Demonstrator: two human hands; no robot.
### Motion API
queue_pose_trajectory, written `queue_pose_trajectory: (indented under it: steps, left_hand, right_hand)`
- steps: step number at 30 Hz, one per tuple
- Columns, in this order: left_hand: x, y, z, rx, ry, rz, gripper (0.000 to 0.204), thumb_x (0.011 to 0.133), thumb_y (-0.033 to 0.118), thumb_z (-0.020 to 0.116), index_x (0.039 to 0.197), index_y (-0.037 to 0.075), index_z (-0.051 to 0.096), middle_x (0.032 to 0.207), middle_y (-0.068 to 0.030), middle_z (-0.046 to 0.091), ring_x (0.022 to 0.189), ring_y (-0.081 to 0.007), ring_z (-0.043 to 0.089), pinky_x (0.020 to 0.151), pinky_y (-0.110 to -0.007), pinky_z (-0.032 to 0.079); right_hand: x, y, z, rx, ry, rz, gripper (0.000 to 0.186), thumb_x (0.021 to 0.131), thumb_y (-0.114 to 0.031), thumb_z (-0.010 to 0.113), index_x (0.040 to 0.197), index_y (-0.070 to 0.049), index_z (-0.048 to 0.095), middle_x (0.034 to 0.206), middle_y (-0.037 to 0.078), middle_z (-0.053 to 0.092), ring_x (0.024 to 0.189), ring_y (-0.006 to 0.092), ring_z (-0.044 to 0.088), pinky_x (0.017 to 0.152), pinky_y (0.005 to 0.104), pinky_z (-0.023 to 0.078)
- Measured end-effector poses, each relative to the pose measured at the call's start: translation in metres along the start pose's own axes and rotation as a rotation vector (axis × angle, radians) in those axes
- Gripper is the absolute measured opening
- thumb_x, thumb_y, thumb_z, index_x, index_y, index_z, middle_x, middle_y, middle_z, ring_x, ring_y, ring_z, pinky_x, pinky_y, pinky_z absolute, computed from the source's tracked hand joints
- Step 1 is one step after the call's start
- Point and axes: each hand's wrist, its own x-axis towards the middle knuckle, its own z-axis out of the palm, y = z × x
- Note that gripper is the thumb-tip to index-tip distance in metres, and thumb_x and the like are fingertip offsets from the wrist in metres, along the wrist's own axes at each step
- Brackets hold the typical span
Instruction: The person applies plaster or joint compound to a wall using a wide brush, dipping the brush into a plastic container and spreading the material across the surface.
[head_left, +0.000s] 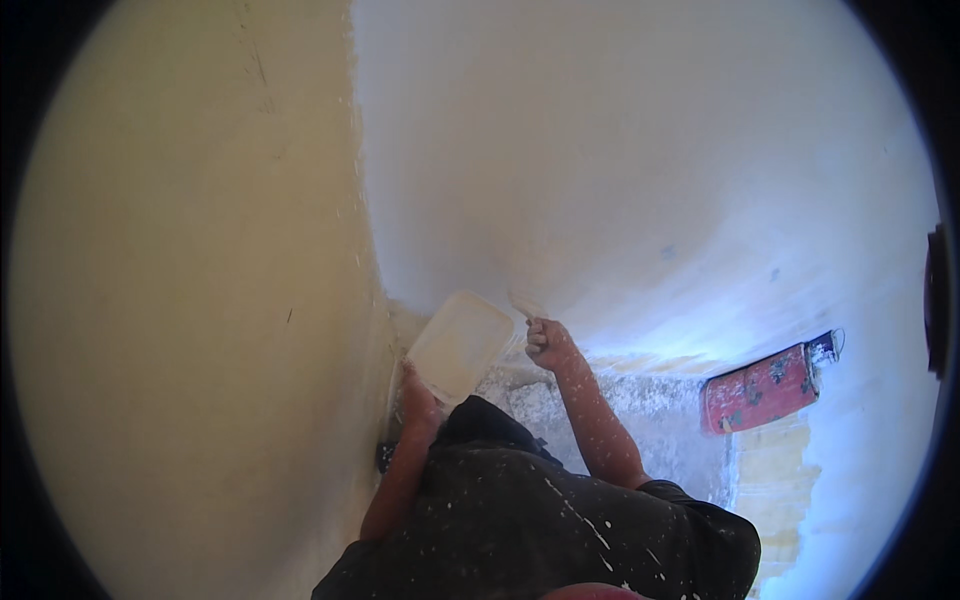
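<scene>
My left hand (pixel 418 396) grips the lower left edge of a cream, rectangular tray or board with rounded corners (pixel 462 345), tilted in front of my body. Whether it has a raised rim is hard to make out. Just right of it, my right hand (pixel 550 345) is closed around a small pale tool that looks like a putty knife (pixel 522 305). Its thin blade points up and left, at or close to the whitish wall (pixel 600 150). The tool's handle is mostly hidden by my fingers.
A yellowish wall (pixel 190 250) rises on my left and meets the whitish wall in a corner. The grey floor (pixel 650 410) is speckled with white. To the right stands a worn red, box-like object (pixel 760 390). A dark reddish thing (pixel 937 300) shows at the far right rim.
</scene>
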Motion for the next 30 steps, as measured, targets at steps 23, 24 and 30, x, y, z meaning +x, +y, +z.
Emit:
queue_pose_trajectory:
  steps: [23,24,30]
  left_hand:
    - [0.033,-0.012,-0.026,0.081,-0.057,0.005,0.064,0.096,0.051,0.026,0.135,0.001,0.033,0.134,-0.0155,0.043,0.122,-0.0291,0.045,0.1,-0.042,0.039]
    - [0.036,-0.013,-0.028,0.071,-0.054,-0.005,0.064,0.096,0.052,0.026,0.136,0.002,0.033,0.135,-0.0153,0.042,0.122,-0.029,0.044,0.101,-0.042,0.038]
    - [0.03,-0.007,-0.02,0.139,-0.016,-0.004,0.066,0.096,0.053,0.025,0.137,0.003,0.03,0.138,-0.0148,0.039,0.126,-0.0285,0.04,0.104,-0.042,0.034]
  right_hand:
    - [-0.066,-0.058,0.115,-0.579,0.218,-0.658,0.01,0.083,-0.014,0.05,0.079,-0.005,0.05,0.064,0.002,0.047,0.044,0.0096,0.041,0.036,0.0239,0.031]
    - [-0.09,-0.058,0.132,-0.597,0.174,-0.728,0.01,0.084,-0.015,0.051,0.083,-0.005,0.05,0.064,0.001,0.047,0.044,0.0087,0.041,0.035,0.0233,0.03]
    - [-0.152,-0.063,0.187,-0.604,-0.002,-1.0,0.027,0.093,-0.028,0.051,0.109,-0.006,0.047,0.069,0.0,0.048,0.044,0.005,0.04,0.037,0.019,0.029]
